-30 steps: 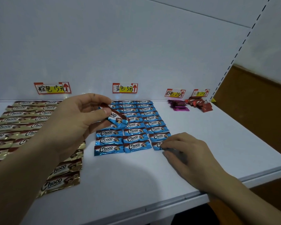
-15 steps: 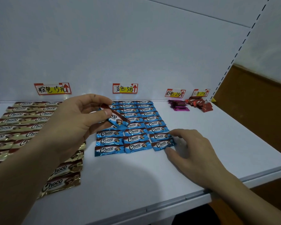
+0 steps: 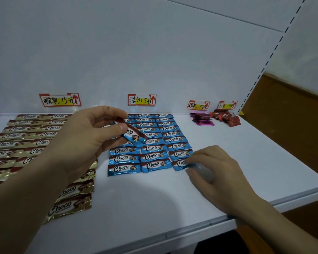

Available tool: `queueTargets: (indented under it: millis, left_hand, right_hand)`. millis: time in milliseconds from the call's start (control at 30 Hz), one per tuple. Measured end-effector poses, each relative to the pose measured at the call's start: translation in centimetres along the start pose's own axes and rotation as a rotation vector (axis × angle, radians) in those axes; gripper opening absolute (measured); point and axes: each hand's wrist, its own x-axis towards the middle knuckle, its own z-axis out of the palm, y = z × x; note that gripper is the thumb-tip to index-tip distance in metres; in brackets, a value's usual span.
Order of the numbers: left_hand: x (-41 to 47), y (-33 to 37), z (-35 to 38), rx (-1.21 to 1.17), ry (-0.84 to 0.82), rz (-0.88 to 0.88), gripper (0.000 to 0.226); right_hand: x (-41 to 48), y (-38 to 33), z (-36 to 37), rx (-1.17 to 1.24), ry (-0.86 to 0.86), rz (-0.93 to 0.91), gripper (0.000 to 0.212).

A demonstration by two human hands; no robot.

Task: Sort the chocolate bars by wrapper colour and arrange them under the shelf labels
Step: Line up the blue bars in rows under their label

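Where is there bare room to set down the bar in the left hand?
Bare shelf runs between the blue rows and the front edge, and from the blue rows' right side across to the pink bars and red bars, though the right hand sits at that corner. Crowded: the gold bars at left, with only a narrow gap beside blue.

A blue foil-wrapped chocolate bar (image 3: pixel 134 136) is held tilted above the blue rows (image 3: pixel 151 148) by the left hand (image 3: pixel 84 140); the end of the nearest right-column blue bar (image 3: pixel 179 164) is pinched by the right hand (image 3: pixel 216 171).
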Motion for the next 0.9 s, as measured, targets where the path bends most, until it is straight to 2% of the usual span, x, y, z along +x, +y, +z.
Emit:
queueTargets:
  millis: [233,333,400,433,533,600,733,833,900]
  left_hand:
    - [0.2,-0.2,-0.1,0.04,-0.008,0.005,0.019]
    - [0.2,-0.3,-0.2,0.091,-0.023,0.037,0.021]
    - [0.1,-0.2,-0.3,0.118,-0.039,0.06,0.024]
    - [0.1,-0.2,-0.3,0.118,-0.041,0.066,0.027]
    - [0.0,-0.3,-0.1,0.149,-0.03,0.083,0.025]
    - [-0.2,-0.2,0.0,0.233,-0.02,0.121,0.015]
    - [-0.1,0.1,-0.5,0.472,0.01,0.276,0.006]
    - [0.3,-0.1,-1.5,0.893,0.124,0.503,0.014]
    - [0.6,-0.4,-1.8,1.075,0.128,0.554,0.02]
  right_hand:
    - [0.0,0.1,0.0,-0.004,-0.057,0.015,0.033]
    - [0.1,-0.1,-0.1,0.04,0.025,0.021,0.032]
    - [0.8,-0.9,-0.8,0.23,0.14,0.099,0.034]
    - [1.5,-1.7,-1.2,0.405,0.151,0.151,0.03]
    - [4.7,-4.9,-1.9,0.958,-0.041,0.236,0.025]
    - [6.8,-7.3,-1.5,1.079,-0.108,0.23,0.025]
    - [8.6,-9.2,-0.6,1.005,-0.039,0.226,0.012]
    - [6.5,-8.8,-0.4,0.871,-0.07,0.142,0.017]
    - [4.1,-9.2,0.4,0.667,-0.143,0.094,0.022]
